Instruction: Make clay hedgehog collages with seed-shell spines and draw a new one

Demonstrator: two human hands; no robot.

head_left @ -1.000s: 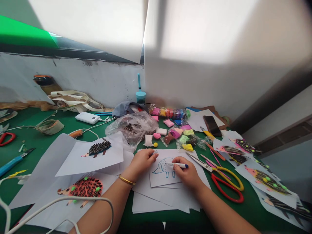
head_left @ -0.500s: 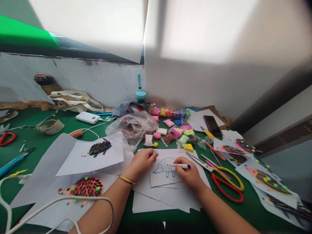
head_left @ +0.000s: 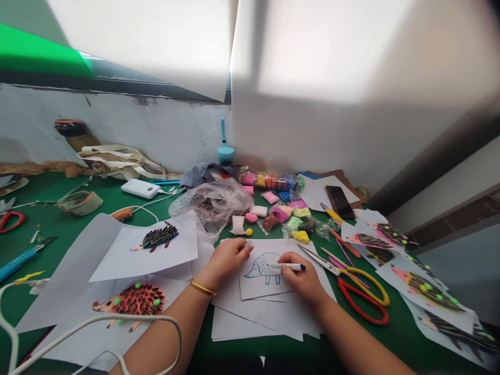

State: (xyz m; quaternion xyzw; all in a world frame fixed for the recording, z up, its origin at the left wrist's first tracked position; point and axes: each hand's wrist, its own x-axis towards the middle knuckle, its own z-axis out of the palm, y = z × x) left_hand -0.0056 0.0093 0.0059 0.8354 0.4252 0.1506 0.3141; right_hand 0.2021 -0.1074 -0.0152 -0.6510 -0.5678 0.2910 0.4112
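Note:
My right hand (head_left: 299, 273) grips a white marker (head_left: 279, 266) with a dark blue end, its tip pointing left at the body of a blue hedgehog drawing. That outline, with short marks on its body, is on a small white sheet (head_left: 250, 291) lying over a loose stack of white paper (head_left: 242, 328). At the sheet's upper left rests my left hand (head_left: 230, 255), closed, thumb and forefinger pinching a small pale thing that is too small to name. Just beyond lie a yellow clay ball (head_left: 249, 232) and a white clay packet (head_left: 237, 225).
Scissors (head_left: 363, 291) with red and yellow handles lie right of the paper. Finished hedgehog pictures (head_left: 433, 291) overlap at far right, others (head_left: 133, 302) at left. A plastic bag of seeds (head_left: 213, 203), clay packets (head_left: 279, 213) and a phone (head_left: 339, 202) sit behind. A white cable (head_left: 117, 316) loops near my left forearm.
The marker tip has shifted very slightly left over the hedgehog's body, and a few more short blue marks seem to show there. My left hand stays put.

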